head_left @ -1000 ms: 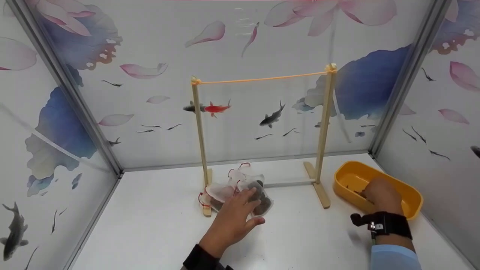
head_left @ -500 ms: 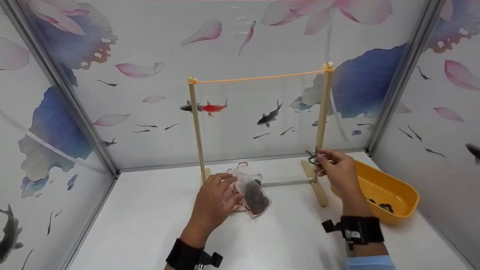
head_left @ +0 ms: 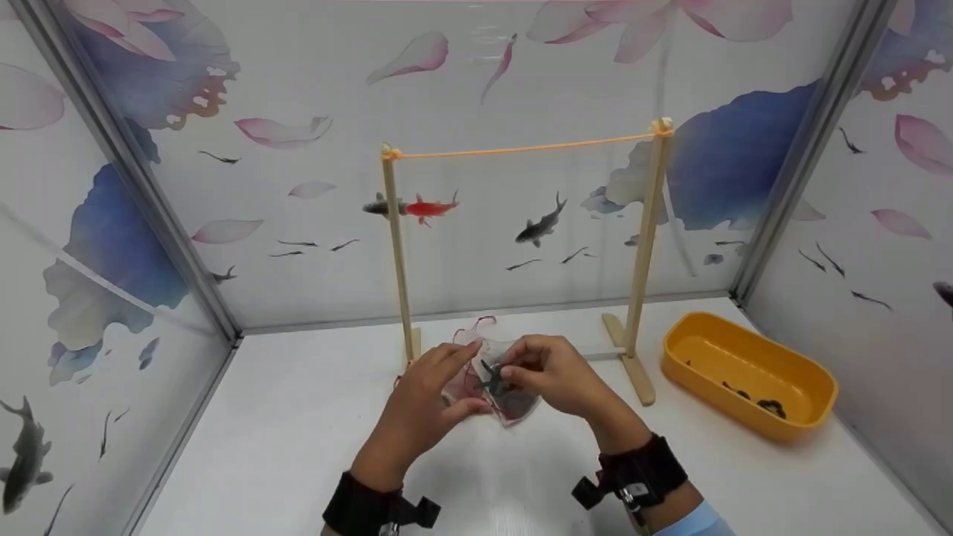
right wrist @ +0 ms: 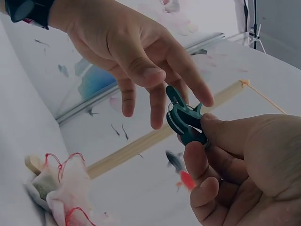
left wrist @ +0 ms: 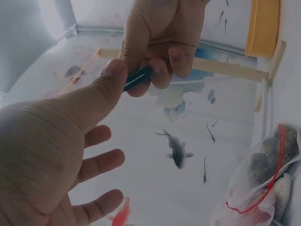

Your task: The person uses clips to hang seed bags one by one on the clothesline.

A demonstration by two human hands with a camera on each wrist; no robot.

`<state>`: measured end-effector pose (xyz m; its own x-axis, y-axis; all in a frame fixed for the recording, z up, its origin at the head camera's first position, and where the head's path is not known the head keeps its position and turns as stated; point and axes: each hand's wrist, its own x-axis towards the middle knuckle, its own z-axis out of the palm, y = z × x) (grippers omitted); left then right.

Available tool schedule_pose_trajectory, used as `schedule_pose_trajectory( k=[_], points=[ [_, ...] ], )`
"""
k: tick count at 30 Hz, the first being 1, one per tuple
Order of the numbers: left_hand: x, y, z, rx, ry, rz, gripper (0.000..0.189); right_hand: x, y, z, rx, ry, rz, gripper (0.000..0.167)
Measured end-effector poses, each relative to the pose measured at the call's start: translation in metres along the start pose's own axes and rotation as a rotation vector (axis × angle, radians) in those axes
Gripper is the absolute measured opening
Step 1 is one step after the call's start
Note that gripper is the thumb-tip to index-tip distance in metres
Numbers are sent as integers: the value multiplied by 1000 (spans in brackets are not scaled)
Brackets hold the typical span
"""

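A small dark green spring clip (right wrist: 181, 120) is pinched between the thumb and fingers of my right hand (head_left: 558, 376), above the mesh bags. My left hand (head_left: 421, 406) hovers just left of the clip, fingers spread. In the right wrist view its thumb and forefinger (right wrist: 195, 87) reach close to the clip's handles; whether they touch is unclear. Below both hands lies a pile of white mesh drawstring bags (left wrist: 263, 169) with red cords, at least one filled with dark lumps. In the head view, the hands partly hide the pile.
Behind the bags stand two wooden posts (head_left: 644, 253) on feet, joined at the top by an orange cord (head_left: 521, 149). A yellow basin (head_left: 811, 372) at the right holds more small dark clips (head_left: 772, 407). Printed panels wall the white table (head_left: 275, 424).
My right hand has come out of the yellow basin with the green clip and moved left over the bags. My left hand has lifted off the bags and shifted slightly left.
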<state>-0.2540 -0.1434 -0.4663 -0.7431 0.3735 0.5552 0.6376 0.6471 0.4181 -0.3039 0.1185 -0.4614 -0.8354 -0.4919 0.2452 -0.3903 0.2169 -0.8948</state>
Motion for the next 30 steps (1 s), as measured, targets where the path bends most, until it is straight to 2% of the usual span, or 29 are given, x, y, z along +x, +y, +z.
schedule_pose_trajectory(
  k=[6,12,15,18,23,26,30],
  points=[
    [1,-2,-2,40,-17,49,61,3,2,5,22,-46,-6,9],
    [0,-1,-2,65,-32,71,55,1,9,4,42,-65,0,14],
    [-1,-2,-2,63,-19,63,51,2,17,3,1,-35,27,21],
    [-3,-5,-1,87,21,63,47,3,34,2,-93,38,115,26],
    [-5,-14,-2,203,125,89,39,12,74,9,-237,143,324,39],
    [-7,-18,-1,247,160,85,34,15,94,13,-247,155,375,50],
    [-7,-21,-1,274,169,62,29,19,109,18,-168,156,386,57]
  ],
)
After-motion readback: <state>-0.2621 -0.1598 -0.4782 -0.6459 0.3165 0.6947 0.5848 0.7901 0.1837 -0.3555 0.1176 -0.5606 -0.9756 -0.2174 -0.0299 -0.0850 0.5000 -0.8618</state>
